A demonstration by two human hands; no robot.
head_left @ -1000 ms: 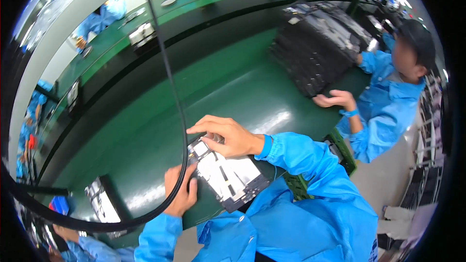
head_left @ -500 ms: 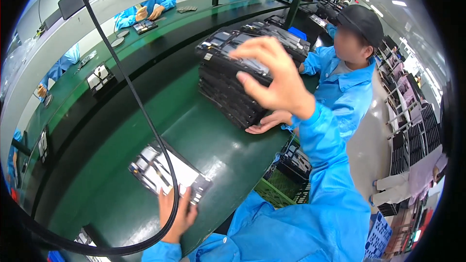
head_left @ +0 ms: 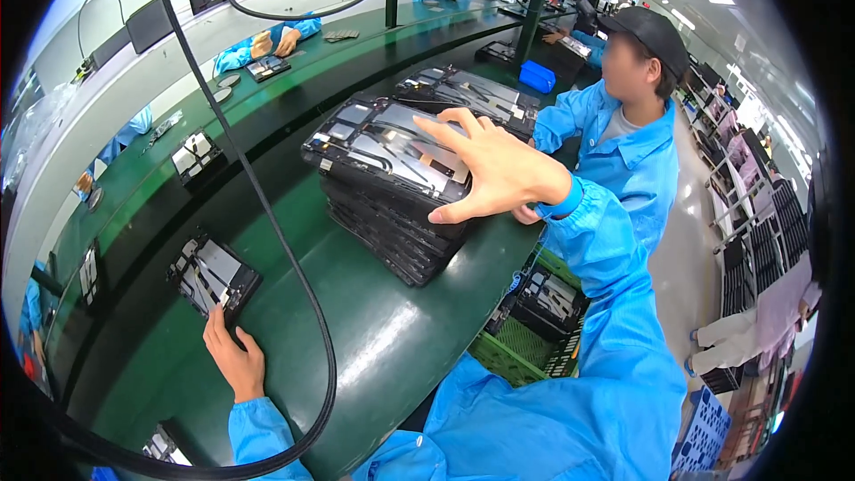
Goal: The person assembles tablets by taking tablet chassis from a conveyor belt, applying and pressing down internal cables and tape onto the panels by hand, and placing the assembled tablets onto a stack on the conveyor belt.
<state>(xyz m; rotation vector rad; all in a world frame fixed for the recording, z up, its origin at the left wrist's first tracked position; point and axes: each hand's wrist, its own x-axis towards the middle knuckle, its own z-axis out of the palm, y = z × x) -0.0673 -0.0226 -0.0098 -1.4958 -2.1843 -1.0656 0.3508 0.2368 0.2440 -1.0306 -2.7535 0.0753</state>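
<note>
A flat black-framed electronic assembly [head_left: 216,273] with silver-white panels and dark strips lies on the green bench at left. My left hand [head_left: 235,358] is open at its near edge, the index fingertip touching it. Several similar units form a tall stack [head_left: 392,218] right of it. Over the right corner of the stack's top unit [head_left: 383,144] reaches my right hand [head_left: 503,165], fingers spread and thumb low beside the stack's side. Whether those fingers touch the stack I cannot tell. Behind, another pile of units [head_left: 468,93] stands close by.
A co-worker in blue [head_left: 628,156] stands at the right; a hand of theirs [head_left: 527,214] is partly behind my wrist. A green crate [head_left: 517,352] with units sits below the bench edge. One black cable [head_left: 267,214] hangs across the view. A blue bin [head_left: 537,77] stands farther back.
The single assembly has moved away to the left, with my left hand following. The stack has shifted left and nearer. My right hand has come lower, still with spread fingers.
</note>
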